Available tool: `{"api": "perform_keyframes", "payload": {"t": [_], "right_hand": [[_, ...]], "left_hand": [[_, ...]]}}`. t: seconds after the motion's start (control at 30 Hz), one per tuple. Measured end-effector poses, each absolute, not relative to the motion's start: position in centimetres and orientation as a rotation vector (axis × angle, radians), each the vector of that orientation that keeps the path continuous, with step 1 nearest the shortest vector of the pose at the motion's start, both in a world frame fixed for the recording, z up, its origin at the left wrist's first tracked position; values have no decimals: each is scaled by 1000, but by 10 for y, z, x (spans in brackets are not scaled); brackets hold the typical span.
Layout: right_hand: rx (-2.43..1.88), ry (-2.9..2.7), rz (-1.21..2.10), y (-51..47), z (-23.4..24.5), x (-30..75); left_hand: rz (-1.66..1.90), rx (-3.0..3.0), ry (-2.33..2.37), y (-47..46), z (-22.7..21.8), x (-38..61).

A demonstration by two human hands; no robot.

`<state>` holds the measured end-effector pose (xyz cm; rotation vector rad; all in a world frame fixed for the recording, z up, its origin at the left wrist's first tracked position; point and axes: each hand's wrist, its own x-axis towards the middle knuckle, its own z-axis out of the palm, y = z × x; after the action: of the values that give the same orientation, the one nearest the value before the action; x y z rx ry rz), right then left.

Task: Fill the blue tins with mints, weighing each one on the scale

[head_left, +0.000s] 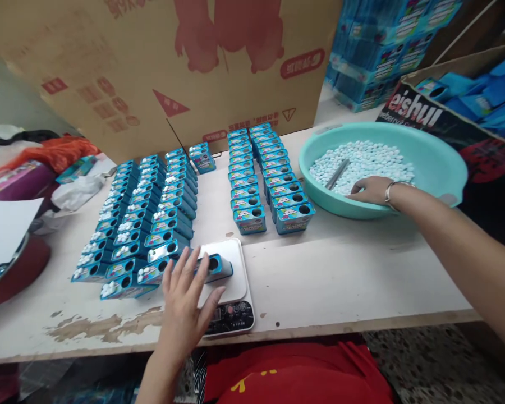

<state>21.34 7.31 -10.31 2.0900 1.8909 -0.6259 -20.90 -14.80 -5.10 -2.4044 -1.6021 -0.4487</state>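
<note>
Head view: the left grip [185, 297] is spread wide, palm down, above a white scale [238, 289]. Just beyond its fingers, on the scale's plate, sits one blue tin [222, 269] with a round dark hole in its top; the fingers cover the near end, and I cannot tell whether they touch it. The right grip [372, 191] reaches over the rim of a green basin [437, 163], fingertips down among white candies [362, 160]; how wide it stands, or whether it holds any, I cannot tell. A dark, narrow tool [337, 174] lies in the candies to its left. Left of and beyond the left grip stand packed tins [130, 224], many with candies on top. Between the two grips, farther back on the bench [320, 269], are two rows of tins with dark holes [292, 219].
</note>
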Motion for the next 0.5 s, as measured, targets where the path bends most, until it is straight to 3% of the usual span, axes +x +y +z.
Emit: {"api": "perform_keyframes", "payload": {"t": [0.3, 0.5], "right_hand": [[2113, 1920, -683, 73, -95, 208], [2130, 1894, -726, 75, -94, 204]], "left_hand": [[-538, -2579, -1385, -93, -19, -184], [-332, -2751, -1347, -52, -50, -138]]}}
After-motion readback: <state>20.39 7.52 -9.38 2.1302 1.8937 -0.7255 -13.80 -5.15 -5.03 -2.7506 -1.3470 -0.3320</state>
